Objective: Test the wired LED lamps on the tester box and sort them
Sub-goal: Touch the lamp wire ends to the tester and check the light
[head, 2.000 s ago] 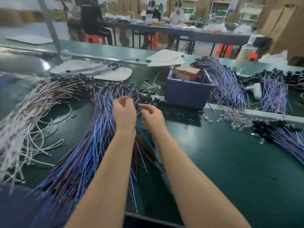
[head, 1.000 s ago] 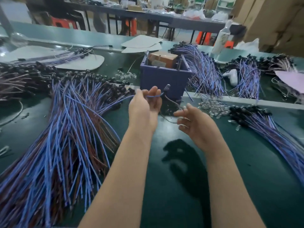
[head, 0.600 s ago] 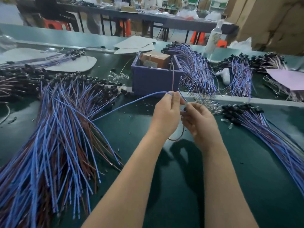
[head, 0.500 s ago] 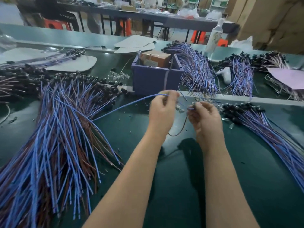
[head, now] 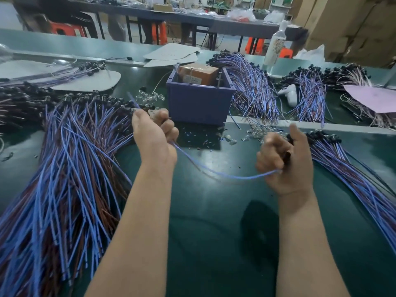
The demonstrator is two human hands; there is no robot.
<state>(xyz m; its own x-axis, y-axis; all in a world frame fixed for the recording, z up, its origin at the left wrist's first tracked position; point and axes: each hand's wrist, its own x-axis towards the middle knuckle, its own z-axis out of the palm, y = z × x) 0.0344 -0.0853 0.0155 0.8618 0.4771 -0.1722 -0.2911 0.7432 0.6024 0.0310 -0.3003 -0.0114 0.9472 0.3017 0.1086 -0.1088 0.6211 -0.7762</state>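
Note:
A blue-wired LED lamp point(head: 225, 174) sags between my two hands above the green table. My left hand point(head: 154, 136) grips one end of its wire in front of the purple tester box point(head: 198, 103). My right hand point(head: 285, 161) holds the other end with the black lamp head, right beside the lamp pile on the right point(head: 353, 168). A big heap of blue and brown wired lamps point(head: 64, 168) lies at my left. An orange-brown block point(head: 198, 75) sits inside the box.
More lamp bundles point(head: 250, 84) lie behind and right of the box, with loose clear LEDs point(head: 255, 131) on the table edge strip. A white bottle point(head: 275, 46), white card sheets point(head: 171, 53) and a pink sheet point(head: 372, 97) sit farther back.
My hands have drawn apart from the box: the right went right toward the right pile, the left went left, and the wire now hangs stretched between them.

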